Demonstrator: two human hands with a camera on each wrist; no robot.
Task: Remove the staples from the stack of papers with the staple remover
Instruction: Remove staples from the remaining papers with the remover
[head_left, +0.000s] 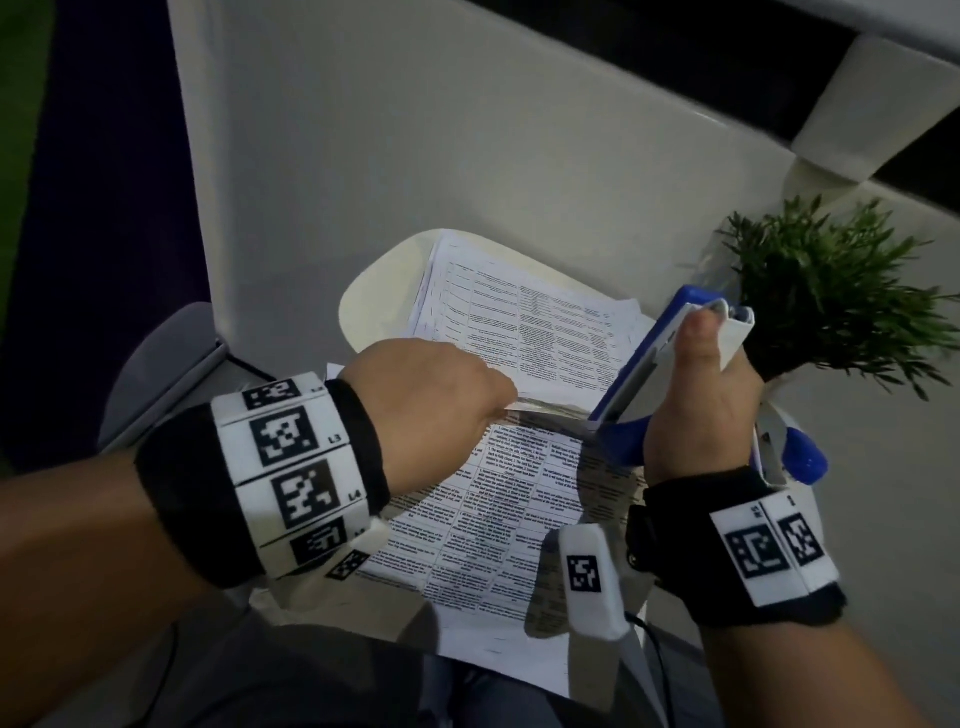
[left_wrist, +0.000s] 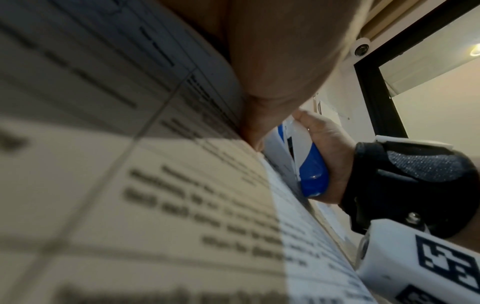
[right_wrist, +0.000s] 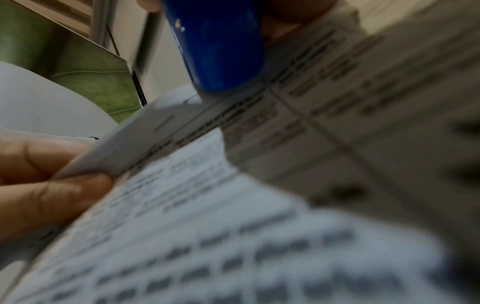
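Near the bench's right edge, the right hand (head_left: 696, 410) grips the blue-and-white plastic staple remover (head_left: 670, 364); the left hand (head_left: 431, 395) pinches a fold of the stack of printed white papers (head_left: 488, 509).

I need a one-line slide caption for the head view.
Left hand pinches printed paper stack; right hand grips blue-white staple remover.

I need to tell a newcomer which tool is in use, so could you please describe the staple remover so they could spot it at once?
Start at the white table with printed papers spread on it and a green plant at the right. Just left of the plant, the right hand grips the staple remover, its tip at the sheets that the left hand pinches. It is the only blue and white thing there.
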